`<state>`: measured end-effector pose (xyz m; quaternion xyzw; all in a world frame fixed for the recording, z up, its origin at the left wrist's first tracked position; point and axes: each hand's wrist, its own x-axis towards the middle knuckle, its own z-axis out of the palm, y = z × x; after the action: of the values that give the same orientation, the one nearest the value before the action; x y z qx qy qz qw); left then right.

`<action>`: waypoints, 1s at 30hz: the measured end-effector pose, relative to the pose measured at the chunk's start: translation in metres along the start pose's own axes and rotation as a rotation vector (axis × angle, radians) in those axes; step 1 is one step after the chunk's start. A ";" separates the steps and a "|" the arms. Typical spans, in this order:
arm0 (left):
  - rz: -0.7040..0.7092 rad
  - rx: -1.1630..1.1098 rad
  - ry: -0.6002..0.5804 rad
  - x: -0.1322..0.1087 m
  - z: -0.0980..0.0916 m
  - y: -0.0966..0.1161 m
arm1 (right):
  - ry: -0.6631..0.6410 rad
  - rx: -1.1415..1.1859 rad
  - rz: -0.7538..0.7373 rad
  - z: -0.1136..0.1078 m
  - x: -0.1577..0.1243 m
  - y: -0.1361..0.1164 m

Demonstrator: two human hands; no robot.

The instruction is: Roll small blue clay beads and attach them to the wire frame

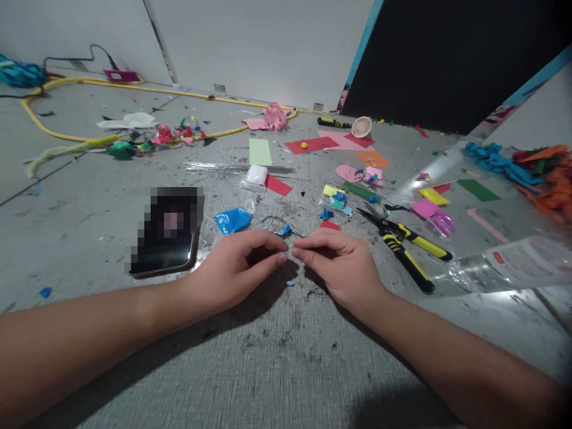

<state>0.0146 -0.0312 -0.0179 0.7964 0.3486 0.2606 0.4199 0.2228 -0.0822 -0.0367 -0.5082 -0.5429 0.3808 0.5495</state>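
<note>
My left hand (pixel 236 268) is closed in a pinch, with a tiny bit of blue, perhaps clay, showing at its fingertips. Facing it, my right hand (pixel 342 262) also pinches, and whether anything is between its fingers I cannot make out. The two sets of fingertips nearly meet. Just beyond them lies a small blue lump (pixel 285 230) beside thin bent wire (pixel 270 221). A blue packet (pixel 233 220) in clear plastic is past my left hand. Below the fingertips, a light blue crumb (pixel 290 283) rests on the grey surface.
At left lies a phone (pixel 165 238). To the right are yellow-and-black pliers (pixel 406 250), a clear bottle (pixel 513 262) and pink packets (pixel 432 215). Farther back are straight wires (pixel 223 168), coloured paper pieces (pixel 260 152), a paper cup (pixel 361 127) and a yellow cable (pixel 179 92).
</note>
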 end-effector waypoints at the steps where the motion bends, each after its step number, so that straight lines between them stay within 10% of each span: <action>1: 0.007 0.011 0.004 0.000 0.000 0.000 | 0.004 -0.016 -0.004 0.000 0.000 0.000; 19: 0.131 0.267 0.122 0.001 -0.001 -0.004 | -0.166 -0.219 -0.066 -0.001 -0.004 -0.004; 30: -0.164 -0.299 -0.151 -0.011 0.004 0.015 | -0.274 -0.203 -0.420 -0.003 -0.011 -0.010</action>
<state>0.0155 -0.0472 -0.0085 0.7114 0.3371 0.2138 0.5785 0.2225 -0.0955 -0.0288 -0.3809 -0.7410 0.2673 0.4842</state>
